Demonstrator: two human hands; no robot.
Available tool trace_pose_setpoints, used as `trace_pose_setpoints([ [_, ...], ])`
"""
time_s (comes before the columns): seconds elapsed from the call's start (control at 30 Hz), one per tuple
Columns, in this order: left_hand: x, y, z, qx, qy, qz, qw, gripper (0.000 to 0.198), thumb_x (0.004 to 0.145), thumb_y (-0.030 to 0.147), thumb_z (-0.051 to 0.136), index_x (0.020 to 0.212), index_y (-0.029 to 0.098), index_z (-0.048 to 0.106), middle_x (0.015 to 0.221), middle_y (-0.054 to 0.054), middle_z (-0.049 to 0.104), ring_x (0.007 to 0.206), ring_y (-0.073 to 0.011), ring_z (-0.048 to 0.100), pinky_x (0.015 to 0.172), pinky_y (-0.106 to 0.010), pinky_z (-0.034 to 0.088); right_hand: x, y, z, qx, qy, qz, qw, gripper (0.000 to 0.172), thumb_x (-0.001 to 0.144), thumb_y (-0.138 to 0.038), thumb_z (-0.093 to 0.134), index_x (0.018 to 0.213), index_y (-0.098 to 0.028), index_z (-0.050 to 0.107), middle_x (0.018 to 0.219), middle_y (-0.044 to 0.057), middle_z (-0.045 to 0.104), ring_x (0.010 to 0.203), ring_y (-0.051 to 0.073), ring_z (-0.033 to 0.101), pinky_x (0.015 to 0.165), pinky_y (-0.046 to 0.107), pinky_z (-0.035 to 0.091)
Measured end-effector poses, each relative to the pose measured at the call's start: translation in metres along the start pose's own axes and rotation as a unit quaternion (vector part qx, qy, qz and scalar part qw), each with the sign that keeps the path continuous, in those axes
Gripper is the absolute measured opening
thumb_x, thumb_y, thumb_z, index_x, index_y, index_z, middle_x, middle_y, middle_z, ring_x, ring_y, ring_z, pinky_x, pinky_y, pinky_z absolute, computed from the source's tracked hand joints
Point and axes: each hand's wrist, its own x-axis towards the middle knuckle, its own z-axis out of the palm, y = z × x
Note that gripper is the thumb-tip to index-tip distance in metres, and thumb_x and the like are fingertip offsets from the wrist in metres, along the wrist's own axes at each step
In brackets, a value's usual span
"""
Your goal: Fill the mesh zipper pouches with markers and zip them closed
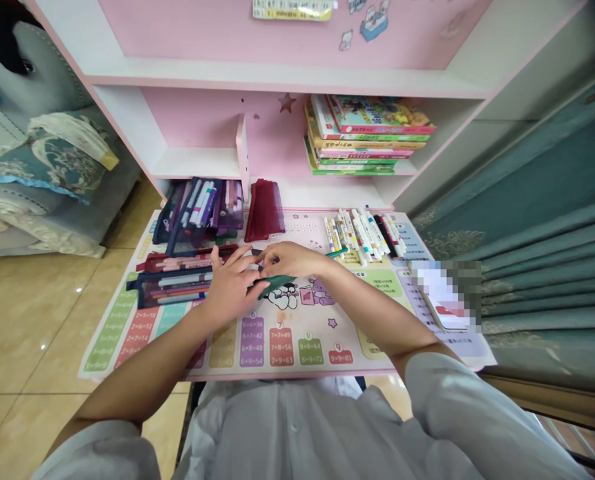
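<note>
Both hands meet over the middle of the desk at a dark green mesh pouch (pixel 276 283). My left hand (pixel 233 280) has its fingers spread, with the thumb and fingertips at the pouch's left end. My right hand (pixel 291 259) is closed, its bent fingers pinching the pouch's upper edge. A green strip sticks out to the right beyond my right wrist. Left of the hands lie a navy mesh pouch with pens (pixel 175 288) and a red pouch with pens (pixel 190 259). White-barrelled markers (pixel 365 233) lie loose at the back right.
Filled pouches (pixel 202 207) are piled at the back left, beside a flat dark red pouch (pixel 264 210). Stacked books (pixel 367 137) sit on the shelf. A phone (pixel 440 297) lies at the desk's right edge, near a curtain (pixel 552 267).
</note>
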Motion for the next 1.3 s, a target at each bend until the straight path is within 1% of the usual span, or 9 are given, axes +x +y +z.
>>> trace_pose_setpoints([
  [0.17, -0.001, -0.002, 0.002, 0.005, 0.001, -0.001, 1.000, 0.013, 0.089, 0.034, 0.066, 0.086, 0.028, 0.077, 0.112, -0.005, 0.074, 0.131, -0.0358, 0.053, 0.113, -0.075, 0.006, 0.012, 0.005, -0.005, 0.076, -0.046, 0.032, 0.996, 0.025, 0.068, -0.040, 0.076, 0.062, -0.018, 0.064, 0.056, -0.006, 0.055, 0.058, 0.009, 0.049, 0.057, 0.023, 0.036],
  [0.3, -0.001, -0.002, 0.001, 0.006, -0.002, -0.004, 1.000, 0.016, 0.090, 0.035, 0.065, 0.082, 0.026, 0.076, 0.111, -0.006, 0.073, 0.132, -0.0353, 0.052, 0.113, -0.074, 0.007, 0.016, -0.001, -0.010, 0.082, -0.092, 0.069, 0.990, 0.023, 0.065, -0.035, 0.075, 0.062, -0.017, 0.062, 0.049, -0.010, 0.043, 0.049, 0.006, 0.037, 0.049, 0.023, 0.027],
  [0.37, -0.001, -0.002, 0.000, 0.006, -0.003, -0.004, 1.000, 0.017, 0.090, 0.035, 0.065, 0.080, 0.026, 0.075, 0.110, -0.006, 0.073, 0.132, -0.0348, 0.052, 0.113, -0.074, 0.007, 0.015, -0.006, -0.013, 0.082, -0.094, 0.087, 0.988, 0.019, 0.065, -0.031, 0.072, 0.061, -0.018, 0.060, 0.048, -0.010, 0.042, 0.046, 0.006, 0.035, 0.047, 0.023, 0.026],
  [0.5, 0.000, -0.003, -0.001, -0.005, -0.008, -0.003, 1.000, 0.019, 0.090, 0.036, 0.066, 0.077, 0.025, 0.074, 0.111, -0.006, 0.074, 0.131, -0.0353, 0.053, 0.112, -0.074, 0.008, 0.013, -0.013, -0.019, 0.084, -0.097, 0.105, 0.986, 0.015, 0.065, -0.027, 0.068, 0.059, -0.018, 0.057, 0.049, -0.009, 0.044, 0.045, 0.006, 0.037, 0.045, 0.023, 0.028],
  [0.6, 0.001, -0.003, -0.002, -0.011, -0.009, -0.004, 1.000, 0.020, 0.090, 0.036, 0.066, 0.076, 0.024, 0.073, 0.113, -0.006, 0.074, 0.131, -0.0359, 0.053, 0.111, -0.075, 0.008, 0.008, -0.015, -0.023, 0.064, -0.099, 0.114, 0.986, 0.013, 0.064, -0.024, 0.065, 0.057, -0.018, 0.056, 0.050, -0.008, 0.045, 0.045, 0.006, 0.038, 0.045, 0.024, 0.027],
  [0.73, 0.001, -0.002, -0.002, -0.017, -0.006, -0.007, 1.000, 0.021, 0.090, 0.036, 0.066, 0.074, 0.024, 0.073, 0.114, -0.005, 0.074, 0.132, -0.0353, 0.053, 0.111, -0.074, 0.007, -0.003, -0.014, -0.023, 0.043, -0.082, 0.117, 0.989, 0.012, 0.062, -0.023, 0.064, 0.055, -0.018, 0.055, 0.052, -0.006, 0.046, 0.050, 0.008, 0.042, 0.047, 0.024, 0.029],
  [0.93, 0.000, -0.002, 0.000, -0.013, -0.006, -0.003, 1.000, 0.021, 0.090, 0.037, 0.066, 0.074, 0.024, 0.073, 0.114, -0.005, 0.074, 0.132, -0.0355, 0.052, 0.111, -0.074, 0.007, -0.014, -0.006, -0.015, 0.014, -0.016, 0.068, 0.997, 0.016, 0.064, -0.027, 0.065, 0.052, -0.020, 0.057, 0.060, -0.005, 0.054, 0.062, 0.011, 0.051, 0.059, 0.025, 0.038],
  [1.2, 0.000, -0.007, -0.001, -0.002, -0.002, 0.004, 1.000, 0.018, 0.090, 0.035, 0.066, 0.077, 0.025, 0.074, 0.115, -0.006, 0.073, 0.133, -0.0354, 0.052, 0.110, -0.075, 0.010, -0.012, -0.001, -0.011, 0.004, -0.007, 0.080, 0.997, 0.008, 0.065, -0.027, 0.068, 0.059, -0.021, 0.069, 0.066, 0.001, 0.064, 0.075, 0.017, 0.060, 0.070, 0.029, 0.045],
  [1.3, 0.000, -0.010, -0.002, -0.003, -0.004, 0.003, 1.000, 0.017, 0.089, 0.035, 0.067, 0.077, 0.027, 0.075, 0.115, -0.005, 0.073, 0.132, -0.0352, 0.053, 0.111, -0.074, 0.009, -0.013, -0.002, -0.009, 0.002, -0.009, 0.082, 0.997, 0.009, 0.068, -0.028, 0.067, 0.064, -0.021, 0.071, 0.074, 0.003, 0.068, 0.082, 0.019, 0.063, 0.077, 0.030, 0.046],
])
